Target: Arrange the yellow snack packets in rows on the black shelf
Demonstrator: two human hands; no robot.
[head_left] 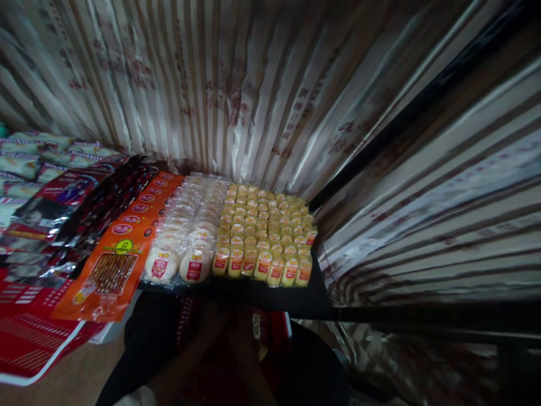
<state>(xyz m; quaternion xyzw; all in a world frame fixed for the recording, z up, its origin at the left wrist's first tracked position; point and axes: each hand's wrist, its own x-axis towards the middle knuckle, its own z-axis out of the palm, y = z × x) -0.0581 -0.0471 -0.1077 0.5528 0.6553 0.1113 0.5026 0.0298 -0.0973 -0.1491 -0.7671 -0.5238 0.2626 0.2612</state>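
Both my hands are low in the picture, in deep shadow under the shelf's front edge and close together. My left hand (212, 320) and my right hand (240, 332) reach into or over a red basket (279, 332) between my legs. Their fingers are too dark to make out, and whatever they touch is hidden. Just above them, a dark shelf (270, 299) bears rows of small yellow wrapped cakes (264, 237) with red and white labels. Left of these stand two rows of round white packaged cakes (194, 259) in clear wrap.
An orange snack packet (122, 242) lies left of the white cakes, by dark glossy packets (71, 208) and pale wrapped packs (19, 163). Another red basket (34, 344) with a white rim is at lower left. Striped curtains (236, 84) hang behind; a dark bar (406, 135) slants at right.
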